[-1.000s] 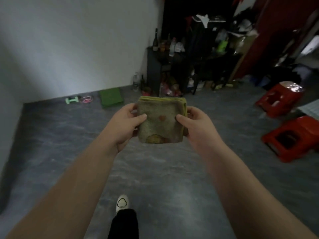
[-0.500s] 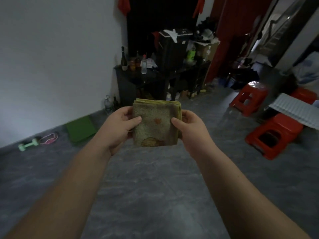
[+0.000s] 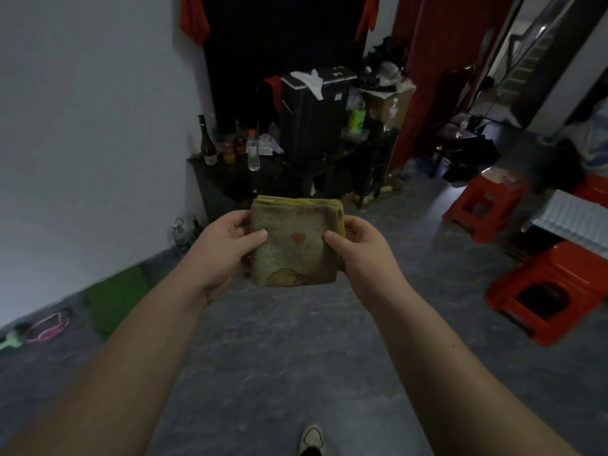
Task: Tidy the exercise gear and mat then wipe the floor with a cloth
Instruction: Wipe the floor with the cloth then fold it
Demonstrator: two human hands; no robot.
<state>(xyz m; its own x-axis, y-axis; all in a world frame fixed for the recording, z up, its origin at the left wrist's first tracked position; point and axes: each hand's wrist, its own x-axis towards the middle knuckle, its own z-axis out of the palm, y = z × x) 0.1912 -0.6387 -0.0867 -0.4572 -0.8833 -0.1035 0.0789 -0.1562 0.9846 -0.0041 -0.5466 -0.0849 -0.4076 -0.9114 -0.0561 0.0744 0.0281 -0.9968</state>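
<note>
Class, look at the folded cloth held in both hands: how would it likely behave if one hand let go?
The cloth looks like soft terry in several folded layers, so it would probably flop open. Left hand and right hand pinch opposite edges; it seems light and unlikely to slip.

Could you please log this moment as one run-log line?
phase: cloth ready | left hand and right hand: both grip folded olive-green terry cloth | green mat, dumbbell: by wall | grey floor: no wiping yet
</note>
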